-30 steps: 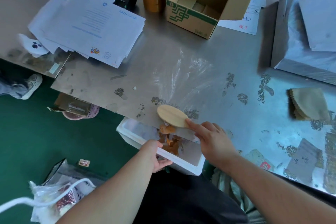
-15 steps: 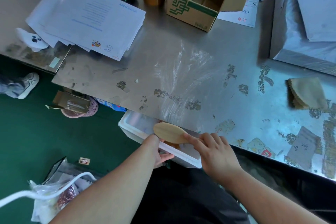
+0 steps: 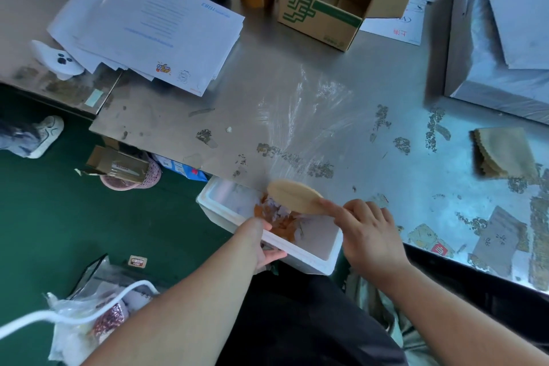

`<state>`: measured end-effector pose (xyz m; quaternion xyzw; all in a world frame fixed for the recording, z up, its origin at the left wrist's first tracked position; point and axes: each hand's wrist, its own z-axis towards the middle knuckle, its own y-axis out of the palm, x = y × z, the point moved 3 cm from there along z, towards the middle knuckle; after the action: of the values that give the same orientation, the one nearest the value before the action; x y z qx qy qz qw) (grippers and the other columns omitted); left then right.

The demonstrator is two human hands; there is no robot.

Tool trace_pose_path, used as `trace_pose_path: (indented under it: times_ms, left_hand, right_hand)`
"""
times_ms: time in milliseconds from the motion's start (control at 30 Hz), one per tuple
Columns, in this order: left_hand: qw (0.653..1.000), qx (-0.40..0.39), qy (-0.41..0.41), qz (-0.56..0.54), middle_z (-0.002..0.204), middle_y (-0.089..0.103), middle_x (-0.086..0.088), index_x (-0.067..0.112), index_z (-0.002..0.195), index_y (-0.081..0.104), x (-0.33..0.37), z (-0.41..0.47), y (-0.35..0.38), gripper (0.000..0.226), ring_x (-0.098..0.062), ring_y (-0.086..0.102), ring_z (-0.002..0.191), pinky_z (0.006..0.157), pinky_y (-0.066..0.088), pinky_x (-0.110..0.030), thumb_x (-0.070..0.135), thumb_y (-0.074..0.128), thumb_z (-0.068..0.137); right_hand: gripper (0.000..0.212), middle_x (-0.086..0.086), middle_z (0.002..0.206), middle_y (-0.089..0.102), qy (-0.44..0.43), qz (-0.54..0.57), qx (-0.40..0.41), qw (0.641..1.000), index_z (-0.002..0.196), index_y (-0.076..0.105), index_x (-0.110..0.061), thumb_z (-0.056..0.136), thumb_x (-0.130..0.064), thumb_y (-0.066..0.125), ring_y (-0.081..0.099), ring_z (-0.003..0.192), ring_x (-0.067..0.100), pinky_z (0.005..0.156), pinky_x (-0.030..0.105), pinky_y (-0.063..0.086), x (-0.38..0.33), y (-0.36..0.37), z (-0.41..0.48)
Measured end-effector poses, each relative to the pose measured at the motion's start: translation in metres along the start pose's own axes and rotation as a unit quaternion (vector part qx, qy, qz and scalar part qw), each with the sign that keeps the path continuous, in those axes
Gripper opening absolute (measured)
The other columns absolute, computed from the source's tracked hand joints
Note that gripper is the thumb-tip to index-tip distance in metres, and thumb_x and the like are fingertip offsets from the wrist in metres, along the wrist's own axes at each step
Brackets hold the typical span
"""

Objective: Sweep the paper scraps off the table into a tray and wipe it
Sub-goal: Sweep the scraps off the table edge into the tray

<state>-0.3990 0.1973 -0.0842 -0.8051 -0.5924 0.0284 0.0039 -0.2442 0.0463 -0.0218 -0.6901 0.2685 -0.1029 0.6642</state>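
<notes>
While my left hand [image 3: 267, 249] grips the tray [image 3: 309, 260] at the table [image 3: 297, 83] edge, my right hand [image 3: 368, 235] clasps the brush [image 3: 294, 196] above the scraps [image 3: 282, 223] inside; sweeping looks nearly done, so the cloth [image 3: 505, 151] comes next.

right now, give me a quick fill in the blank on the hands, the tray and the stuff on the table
1. The left hand grips the tray, which is ___ in colour.
2. The right hand holds the wooden brush over the tray; the paper scraps in it are ___ in colour.
3. The cardboard box has its flaps ___.
4. The folded cloth on the table is touched by ___ hand.
Missing words: white; orange; open; neither.
</notes>
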Motion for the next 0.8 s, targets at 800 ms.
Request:
trace_pose_path:
  times_ms: [800]
  left_hand:
    - [1.0, 0.008, -0.004, -0.007, 0.114, 0.058, -0.027, -0.005, 0.105, 0.058, 0.016, 0.008, -0.038, 0.012, -0.051, 0.068, 0.101, 0.076, 0.061, -0.062, 0.002, 0.061, 0.095]
  right_hand:
    - [0.046, 0.007, 0.126, 0.059, -0.04, 0.023, -0.109, 0.993, 0.148, 0.037, -0.042, 0.106, -0.024, 0.034, 0.052, 0.118, 0.033, 0.102, 0.048, 0.04, -0.063, -0.02, 0.233]
